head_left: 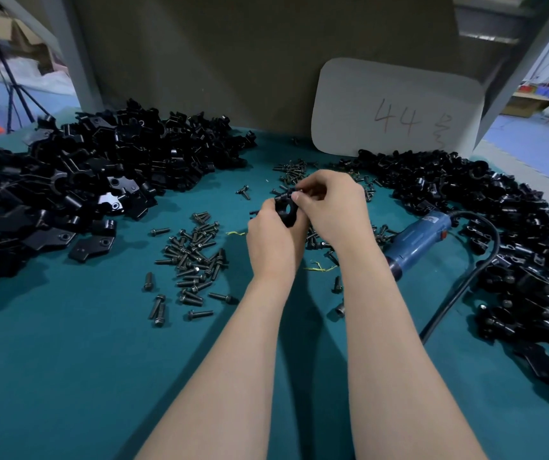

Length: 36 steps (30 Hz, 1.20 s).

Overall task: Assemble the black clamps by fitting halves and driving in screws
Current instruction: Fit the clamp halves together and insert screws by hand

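Observation:
At the middle of the green table my left hand [273, 234] grips a black clamp [285, 210] with a round hole through it. My right hand [333, 207] pinches a small dark screw [294, 190] at the clamp's top edge, thumb and fingers curled over it. Loose dark screws [196, 257] lie scattered to the left of my hands, and more screws [291, 171] lie behind them. A large heap of black clamp halves [77, 194] covers the table's left side. Another heap of black clamp parts [512, 240] runs along the right side.
A blue electric screwdriver [416, 244] lies right of my right hand, its black cable [459, 293] curling toward the near right. A white card marked 44 [396, 111] leans on the back board. The green table top [67, 376] fills the near side.

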Motion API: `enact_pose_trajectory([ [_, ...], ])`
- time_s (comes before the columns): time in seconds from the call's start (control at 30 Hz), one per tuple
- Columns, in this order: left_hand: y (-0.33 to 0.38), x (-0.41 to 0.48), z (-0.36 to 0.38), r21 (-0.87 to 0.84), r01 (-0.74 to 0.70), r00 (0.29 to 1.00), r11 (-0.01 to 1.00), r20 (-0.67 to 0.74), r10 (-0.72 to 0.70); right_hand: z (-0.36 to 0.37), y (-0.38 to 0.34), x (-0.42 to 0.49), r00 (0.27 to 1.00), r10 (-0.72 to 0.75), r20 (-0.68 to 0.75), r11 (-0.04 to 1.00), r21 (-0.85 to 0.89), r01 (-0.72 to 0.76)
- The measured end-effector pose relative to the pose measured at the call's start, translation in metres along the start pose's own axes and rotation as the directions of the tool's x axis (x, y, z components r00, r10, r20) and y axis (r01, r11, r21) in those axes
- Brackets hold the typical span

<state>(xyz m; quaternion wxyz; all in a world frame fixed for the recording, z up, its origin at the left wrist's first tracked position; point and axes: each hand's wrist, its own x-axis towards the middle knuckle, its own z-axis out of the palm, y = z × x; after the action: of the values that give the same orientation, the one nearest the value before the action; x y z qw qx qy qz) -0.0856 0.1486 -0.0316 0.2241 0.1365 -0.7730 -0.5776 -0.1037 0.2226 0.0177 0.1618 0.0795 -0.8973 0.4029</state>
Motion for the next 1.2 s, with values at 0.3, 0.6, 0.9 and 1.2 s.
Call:
enact_pose_trajectory([
  [0.3,0.0,-0.001,-0.003,0.076,-0.019,1.0,0.997,0.015,0.018,0.002,-0.002,0.002,0.997,0.026,0.07,1.0,-0.018,-0.024],
  [0.6,-0.002,-0.001,0.001,0.065,-0.033,0.999,0.997,0.035,0.031,0.012,0.001,-0.002,0.995,0.088,0.037,0.994,-0.07,-0.085],
  [0.9,-0.003,0.001,-0.001,0.062,-0.035,0.999,0.997,0.01,0.034,0.01,0.001,0.001,0.99,0.096,0.102,0.995,-0.036,-0.093],
  [1.2,-0.004,0.001,0.0,0.162,-0.061,0.998,0.985,0.025,0.057,0.014,0.004,-0.002,0.991,0.12,0.056,0.991,-0.074,-0.115],
])
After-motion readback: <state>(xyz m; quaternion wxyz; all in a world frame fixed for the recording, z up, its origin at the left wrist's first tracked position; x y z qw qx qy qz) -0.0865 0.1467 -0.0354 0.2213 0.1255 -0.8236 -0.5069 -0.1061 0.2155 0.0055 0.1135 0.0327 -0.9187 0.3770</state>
